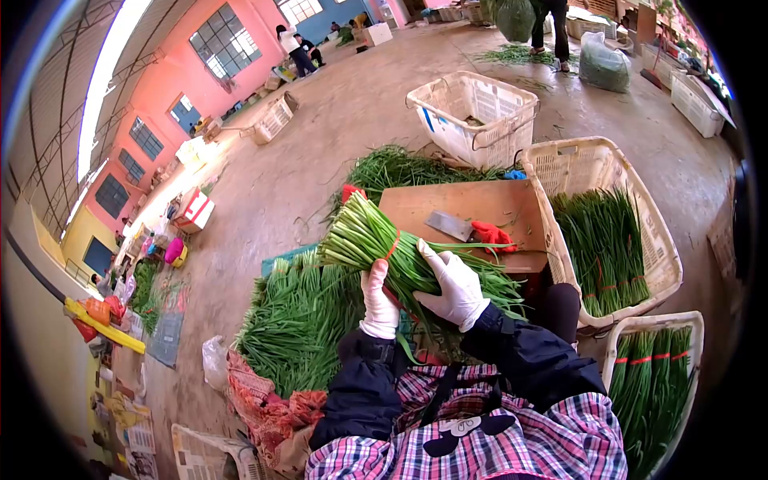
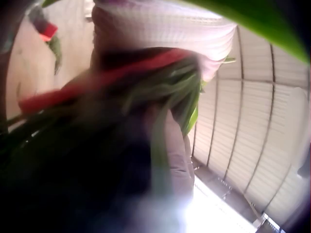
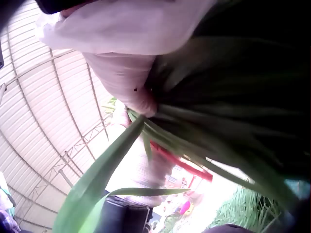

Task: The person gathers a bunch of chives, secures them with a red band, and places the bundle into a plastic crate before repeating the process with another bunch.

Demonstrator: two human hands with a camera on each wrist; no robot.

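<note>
A thick bunch of garlic chives (image 1: 360, 232) lies across both white-gloved hands, pale stem ends toward the upper left in the head view. A red band (image 1: 394, 245) crosses its middle. The left hand (image 1: 379, 304) holds the bunch from the near side, thumb upright beside the band. In the left wrist view, a loose red strip (image 2: 63, 97) runs out from under that glove. The right hand (image 1: 456, 291) grips the leafy part, thumb and fingers spread around it. Leaves hide most of its fingers in the right wrist view, where the red strip (image 3: 182, 162) hangs below.
Beyond the bunch, a wooden board (image 1: 472, 200) bears a cleaver (image 1: 450, 226) and red ties (image 1: 492, 235). Loose chives (image 1: 296, 320) are heaped at left. Banded bunches fill crates at right, including a large white crate (image 1: 668, 272). Another crate (image 1: 480, 148) stands beyond the board.
</note>
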